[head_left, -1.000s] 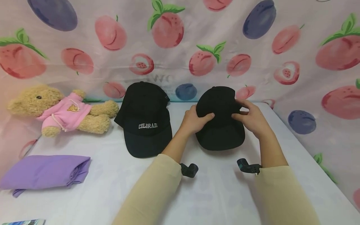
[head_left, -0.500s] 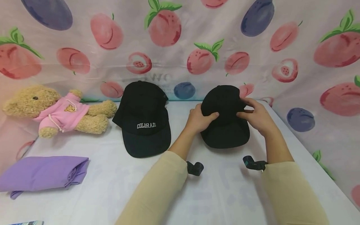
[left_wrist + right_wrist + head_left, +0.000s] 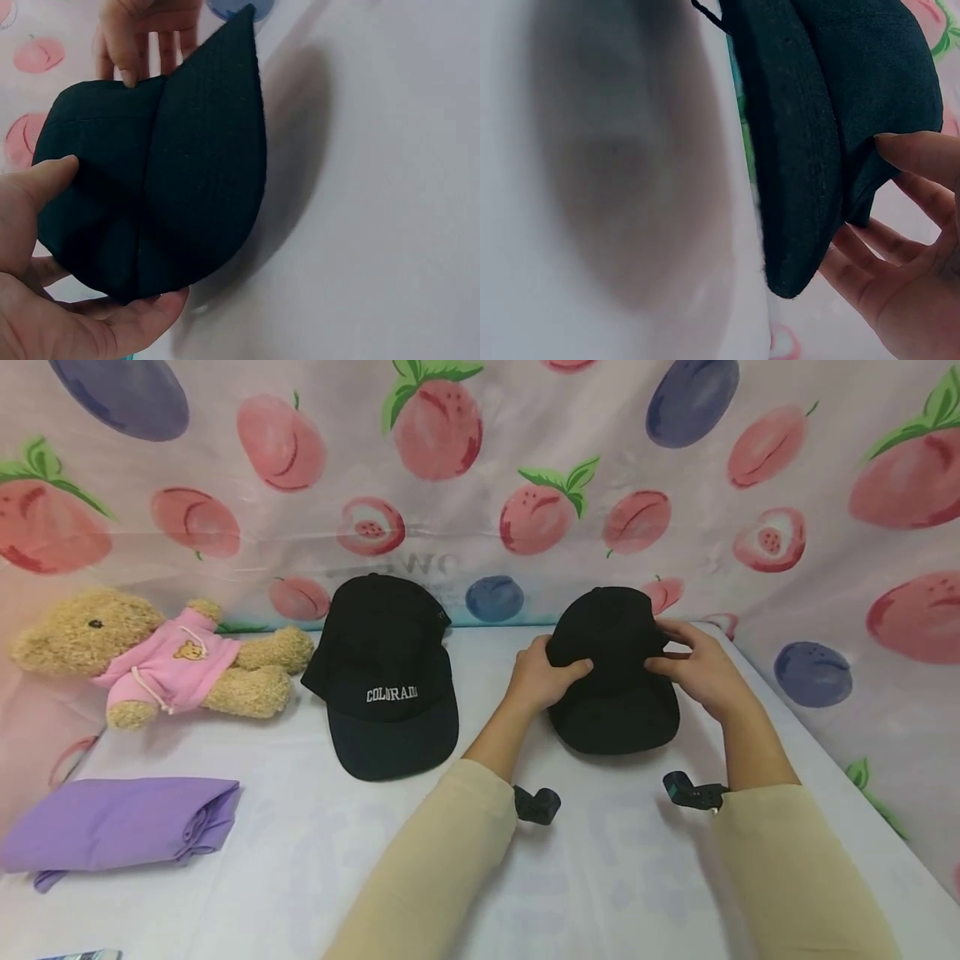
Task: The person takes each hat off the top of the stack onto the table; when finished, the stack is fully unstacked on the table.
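A plain black cap rests on the white table right of centre, its brim toward me. My left hand grips its left side, thumb on the crown. In the left wrist view the left hand has its fingers curled under the plain cap. My right hand pinches the right side of the crown. The right wrist view shows the right hand with fingers behind the plain cap and thumb on its front. The cap's brim edge sits a little off the table.
A second black cap lettered COLORADO lies left of the held one. A teddy bear in a pink hoodie lies at the far left. A folded purple cloth sits near left. Fruit-print fabric walls the back and right.
Both hands have carried the plain black cap a little to the right and farther from me. The COLORADO cap, bear and cloth have not moved.
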Available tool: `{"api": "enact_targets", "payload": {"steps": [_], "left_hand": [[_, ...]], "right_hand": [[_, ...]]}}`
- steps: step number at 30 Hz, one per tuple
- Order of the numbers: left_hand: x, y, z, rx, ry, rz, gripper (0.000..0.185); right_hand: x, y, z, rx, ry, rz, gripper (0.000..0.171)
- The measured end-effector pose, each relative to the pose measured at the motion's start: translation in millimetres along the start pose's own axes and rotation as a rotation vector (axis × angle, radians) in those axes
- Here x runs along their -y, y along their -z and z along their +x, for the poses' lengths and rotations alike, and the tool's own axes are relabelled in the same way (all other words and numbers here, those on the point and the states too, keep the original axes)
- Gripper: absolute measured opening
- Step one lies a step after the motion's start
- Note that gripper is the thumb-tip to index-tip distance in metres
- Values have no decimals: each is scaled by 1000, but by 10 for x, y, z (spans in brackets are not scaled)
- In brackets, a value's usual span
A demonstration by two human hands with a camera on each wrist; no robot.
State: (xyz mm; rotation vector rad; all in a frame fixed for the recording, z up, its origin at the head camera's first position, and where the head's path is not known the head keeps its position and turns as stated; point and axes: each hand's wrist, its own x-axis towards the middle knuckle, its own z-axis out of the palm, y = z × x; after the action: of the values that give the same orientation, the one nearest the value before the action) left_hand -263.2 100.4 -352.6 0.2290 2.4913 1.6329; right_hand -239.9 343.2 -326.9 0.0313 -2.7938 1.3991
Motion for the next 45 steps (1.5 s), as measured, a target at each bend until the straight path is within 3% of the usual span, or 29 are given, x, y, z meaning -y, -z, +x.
{"api": "enact_targets", "payload": {"steps": [9, 26, 35, 39, 45], "left_hand": [[-33, -55, 63, 0, -4, -45, 73], [-1, -353, 127, 48, 30, -120, 71], [25, -382, 124, 80, 27, -183, 81], [44, -436, 114, 104, -11, -225, 90], [88, -532, 94, 148, -4, -291, 99]], "right_hand": [[-83, 70, 96, 4, -36, 6, 74], [-324, 137, 53, -63, -127, 69, 71], [-397, 136, 130, -151, -141, 119, 65], [-446, 111, 112, -168, -154, 138, 64], [-507, 89, 105, -178, -166, 161, 66]]}}
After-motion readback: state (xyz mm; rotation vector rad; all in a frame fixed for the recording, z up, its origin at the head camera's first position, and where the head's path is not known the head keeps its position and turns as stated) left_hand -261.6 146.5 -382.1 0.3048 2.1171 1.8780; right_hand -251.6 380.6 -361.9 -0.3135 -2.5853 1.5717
